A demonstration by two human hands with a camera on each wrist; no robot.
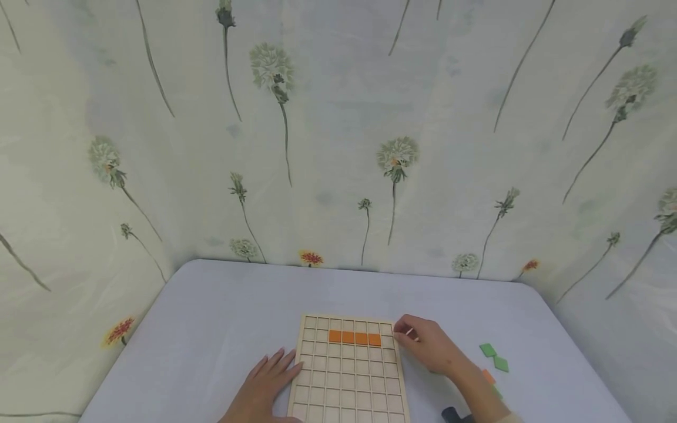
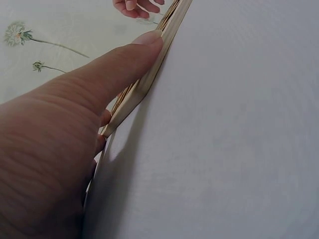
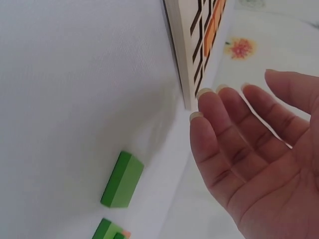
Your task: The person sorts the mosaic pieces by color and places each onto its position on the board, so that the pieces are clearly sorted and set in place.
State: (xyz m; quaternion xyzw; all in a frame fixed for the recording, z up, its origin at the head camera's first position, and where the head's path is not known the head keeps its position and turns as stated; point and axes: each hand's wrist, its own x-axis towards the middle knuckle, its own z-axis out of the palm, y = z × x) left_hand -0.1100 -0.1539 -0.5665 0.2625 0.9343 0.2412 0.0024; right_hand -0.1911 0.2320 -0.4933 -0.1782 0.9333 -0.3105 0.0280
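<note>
A pale wooden board [image 1: 349, 365] with a grid of square recesses lies on the table. Several orange tiles [image 1: 354, 338] sit side by side in a row near its far end. My left hand [image 1: 261, 385] rests at the board's left edge, fingers spread; in the left wrist view its thumb [image 2: 142, 52] touches the board's rim. By the far right corner is my right hand [image 1: 427, 345], fingers slightly bent. The right wrist view shows nothing in its palm [image 3: 279, 189], with the fingertips close to the board edge [image 3: 182, 55].
Loose green tiles [image 1: 488, 350] lie on the white table [image 1: 227, 317] to the right. Nearer, an orange tile [image 1: 488, 376] and another green one are partly hidden by my right forearm. A dark object [image 1: 451, 415] stands at the bottom edge. Flower-patterned cloth [image 1: 328, 147] surrounds the table.
</note>
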